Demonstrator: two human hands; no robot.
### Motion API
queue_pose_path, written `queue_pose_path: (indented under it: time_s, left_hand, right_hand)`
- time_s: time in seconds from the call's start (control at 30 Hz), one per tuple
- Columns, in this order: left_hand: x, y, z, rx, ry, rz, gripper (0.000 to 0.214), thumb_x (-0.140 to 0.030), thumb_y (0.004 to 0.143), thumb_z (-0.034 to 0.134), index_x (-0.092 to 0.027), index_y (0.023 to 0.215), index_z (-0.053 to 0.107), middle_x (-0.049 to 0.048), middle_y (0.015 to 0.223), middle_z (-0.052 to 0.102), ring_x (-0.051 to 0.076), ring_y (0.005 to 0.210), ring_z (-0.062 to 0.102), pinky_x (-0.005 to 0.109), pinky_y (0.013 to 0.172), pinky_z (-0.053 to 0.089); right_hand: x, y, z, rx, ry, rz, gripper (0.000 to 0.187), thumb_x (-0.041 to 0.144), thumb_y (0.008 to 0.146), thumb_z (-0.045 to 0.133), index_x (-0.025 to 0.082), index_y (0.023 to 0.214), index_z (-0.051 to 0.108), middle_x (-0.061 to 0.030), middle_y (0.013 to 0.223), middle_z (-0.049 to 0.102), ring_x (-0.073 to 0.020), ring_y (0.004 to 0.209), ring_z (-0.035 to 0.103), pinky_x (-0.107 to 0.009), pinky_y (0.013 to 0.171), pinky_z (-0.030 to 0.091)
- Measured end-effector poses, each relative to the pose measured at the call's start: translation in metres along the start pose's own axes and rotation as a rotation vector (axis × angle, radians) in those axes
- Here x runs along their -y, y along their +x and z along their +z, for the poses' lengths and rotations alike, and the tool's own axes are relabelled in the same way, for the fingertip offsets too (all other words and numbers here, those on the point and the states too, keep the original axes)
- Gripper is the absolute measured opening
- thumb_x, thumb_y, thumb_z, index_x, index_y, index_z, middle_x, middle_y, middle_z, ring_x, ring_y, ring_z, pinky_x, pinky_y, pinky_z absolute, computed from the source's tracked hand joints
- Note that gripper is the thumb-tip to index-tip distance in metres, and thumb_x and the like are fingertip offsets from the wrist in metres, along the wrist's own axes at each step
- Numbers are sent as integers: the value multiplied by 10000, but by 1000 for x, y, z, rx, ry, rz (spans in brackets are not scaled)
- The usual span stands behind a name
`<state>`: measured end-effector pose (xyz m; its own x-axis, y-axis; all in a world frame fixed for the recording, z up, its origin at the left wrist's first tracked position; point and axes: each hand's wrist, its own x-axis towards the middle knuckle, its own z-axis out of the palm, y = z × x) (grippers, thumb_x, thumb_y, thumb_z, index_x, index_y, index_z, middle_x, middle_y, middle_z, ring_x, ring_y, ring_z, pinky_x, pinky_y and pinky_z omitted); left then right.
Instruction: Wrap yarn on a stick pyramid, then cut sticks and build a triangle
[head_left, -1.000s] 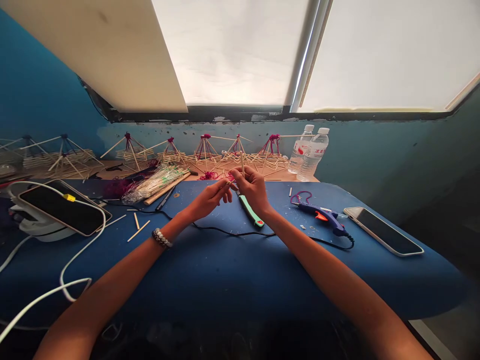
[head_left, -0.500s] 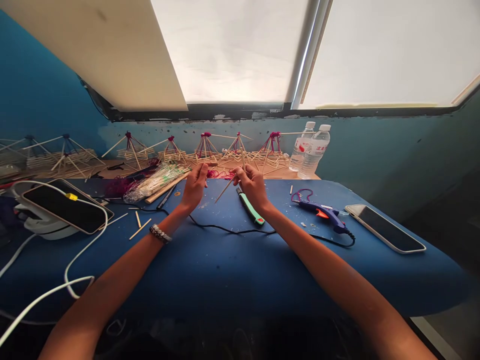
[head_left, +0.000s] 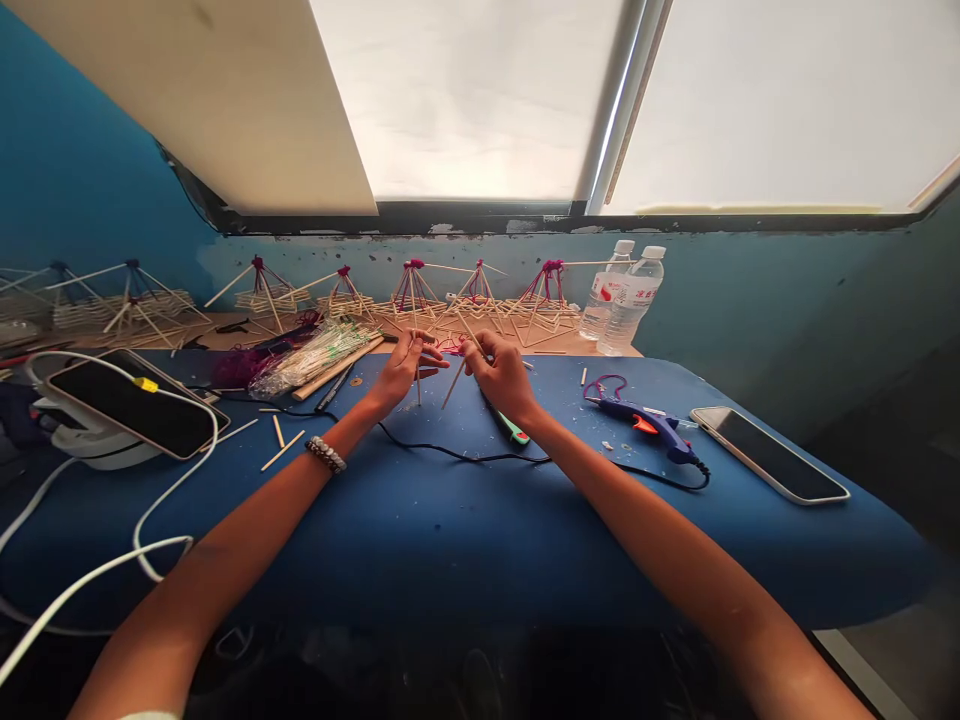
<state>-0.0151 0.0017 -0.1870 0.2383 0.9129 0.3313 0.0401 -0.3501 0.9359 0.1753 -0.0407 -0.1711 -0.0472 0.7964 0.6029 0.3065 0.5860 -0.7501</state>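
Head view. Left hand (head_left: 401, 368): fingers spread, 1 thin wooden stick (head_left: 418, 388) upright just below the palm; grip on it hidden, cannot tell. Right hand (head_left: 499, 375): thumb and fingertips pressed together, pinching 1 angled wooden stick (head_left: 453, 386). Both hands above a blue table (head_left: 450, 540).

Containers: 1 clear plastic bag (head_left: 307, 358) packed with sticks, contents partly green; 2 capped water bottles (head_left: 634, 295), side by side.

Also: 5 stick frames (head_left: 476, 300) bound in magenta yarn, in a row beyond the hands; 1 blue glue gun (head_left: 637, 420).

Hard to make out: magenta yarn tangle (head_left: 450, 345) behind the hands; green-handled cutter (head_left: 514, 428), partly under the right hand.
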Motion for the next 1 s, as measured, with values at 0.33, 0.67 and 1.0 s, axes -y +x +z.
queue_pose_path:
  time_s: [0.33, 0.67, 1.0]
  left_hand:
    - [0, 6, -51, 500, 621, -21, 420, -592, 855, 741, -208, 994, 835, 59, 855, 776, 174, 741, 676, 249, 638, 471]
    - [-7, 6, -50, 516, 472, -111, 546, -664, 900, 654, -159, 976, 844, 127, 908, 816, 169, 652, 725, 250, 619, 532]
    - [-31, -5, -46, 436, 199, -71, 593, -674, 958, 603, -172, 1196, 808, 179, 1205, 786, 189, 841, 759, 319, 804, 604]
  right_hand:
    - [3, -4, -1, 124, 3, -47, 271, 440, 941, 547, 214, 796, 589, 16, 639, 601, -136, 583, 514, -277, 589, 385]
    - [3, -2, -3, 25, 89, -6, 251, 418, 957, 561, 204, 854, 641, -22, 696, 701, -142, 620, 557, -264, 577, 366]
    - [0, 8, -13, -192, 363, 110, 236, 464, 956, 542, 236, 900, 529, 25, 621, 623, -84, 409, 360, -245, 429, 247]
